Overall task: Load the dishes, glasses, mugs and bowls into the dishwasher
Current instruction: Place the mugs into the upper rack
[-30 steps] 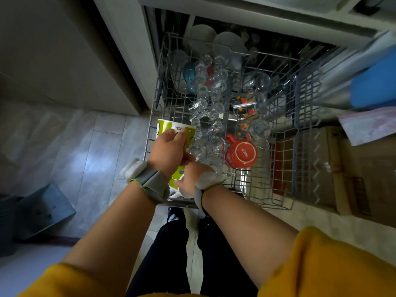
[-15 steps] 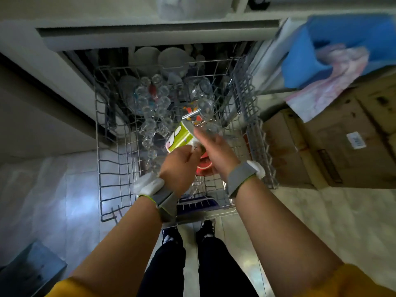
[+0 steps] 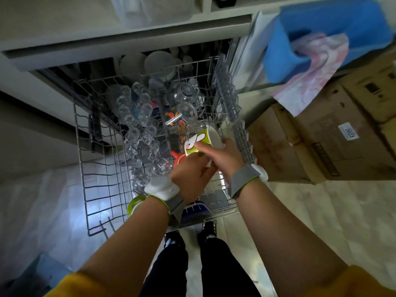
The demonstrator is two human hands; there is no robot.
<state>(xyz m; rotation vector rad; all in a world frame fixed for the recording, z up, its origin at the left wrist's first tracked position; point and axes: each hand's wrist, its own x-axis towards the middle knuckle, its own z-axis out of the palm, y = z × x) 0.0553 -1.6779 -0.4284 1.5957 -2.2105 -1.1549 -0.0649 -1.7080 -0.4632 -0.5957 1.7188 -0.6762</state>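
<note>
Head view: clear glasses [image 3: 137,125] are lined up in the left half of the wire rack [image 3: 94,189]. Further right, the green mug [image 3: 198,141] (rabbit print, tilted) is gripped above the rack by the left hand [image 3: 192,179] and right hand [image 3: 222,159], an orange mug [image 3: 179,158] just beneath.

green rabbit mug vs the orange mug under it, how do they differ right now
The green rabbit mug is held above the rack, tilted on its side with its white inside facing right; the orange mug sits in the rack, mostly hidden.
The green rabbit mug is gripped by the right hand, with the left hand at its base; neither hand holds the orange mug.
The green one shows a white rabbit; no picture is visible on the orange one.
Both are brightly coloured.
</note>
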